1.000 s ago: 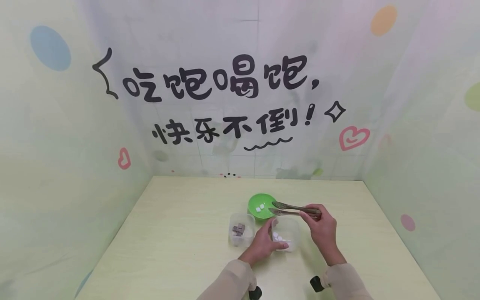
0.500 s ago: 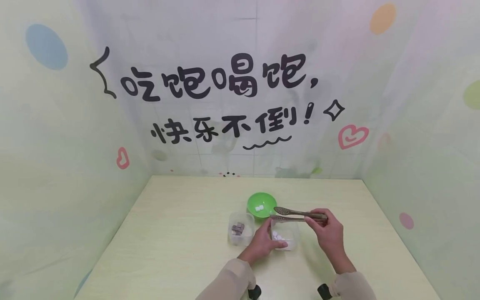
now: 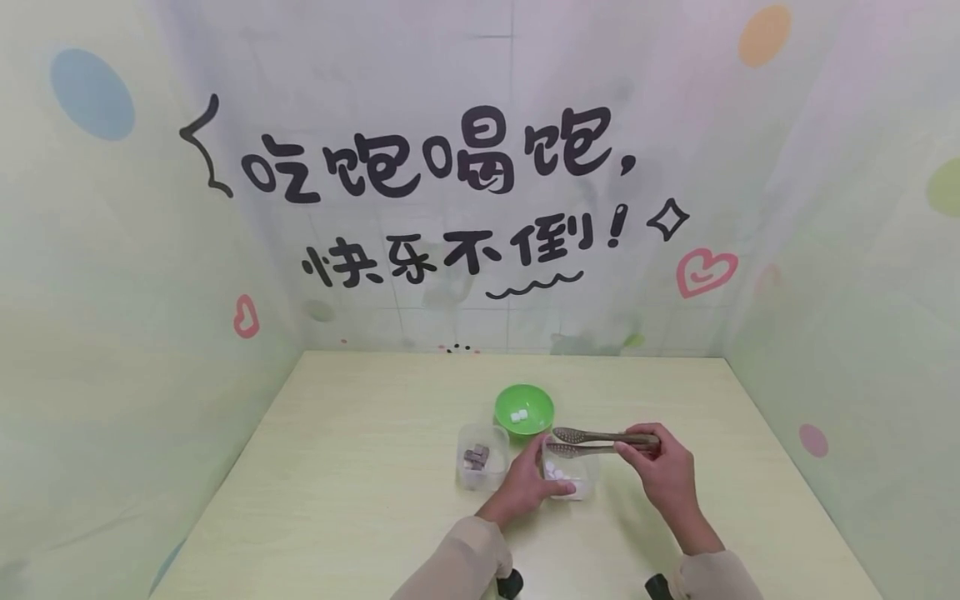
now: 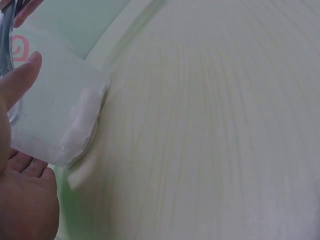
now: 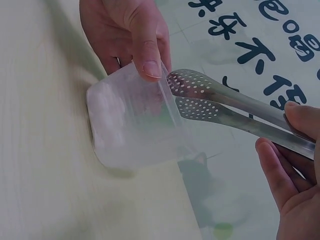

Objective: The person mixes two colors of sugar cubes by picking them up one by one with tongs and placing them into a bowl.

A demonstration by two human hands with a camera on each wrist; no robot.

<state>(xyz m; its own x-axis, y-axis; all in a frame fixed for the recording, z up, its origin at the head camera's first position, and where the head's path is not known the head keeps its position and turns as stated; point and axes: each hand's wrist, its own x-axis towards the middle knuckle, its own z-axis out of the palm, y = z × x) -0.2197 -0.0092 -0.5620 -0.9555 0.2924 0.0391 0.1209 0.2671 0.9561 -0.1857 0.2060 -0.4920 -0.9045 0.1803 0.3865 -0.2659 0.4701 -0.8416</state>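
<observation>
My left hand (image 3: 527, 486) grips a clear plastic container (image 5: 135, 120) at its side, thumb along the near wall. Several white cubes (image 3: 555, 472) lie inside it. In my right hand (image 3: 663, 471) is a pair of metal tongs (image 3: 603, 437) with perforated tips, held from the right. The tips are slightly apart, with nothing between them, right at the container's rim. Just behind stands a green bowl (image 3: 510, 425) holding two white cubes (image 3: 519, 415). In the left wrist view the container (image 4: 60, 100) appears from the side, with the thumb against it.
A second clear container (image 3: 495, 483) with several brown-grey blocks (image 3: 476, 457) stands left of my left hand. All of it is on a pale wood table (image 3: 337, 467). A printed curtain with lettering closes off the back and sides.
My right hand has brought the tongs from over the green bowl down and toward me, to the container's rim. The left hand stays on the container.
</observation>
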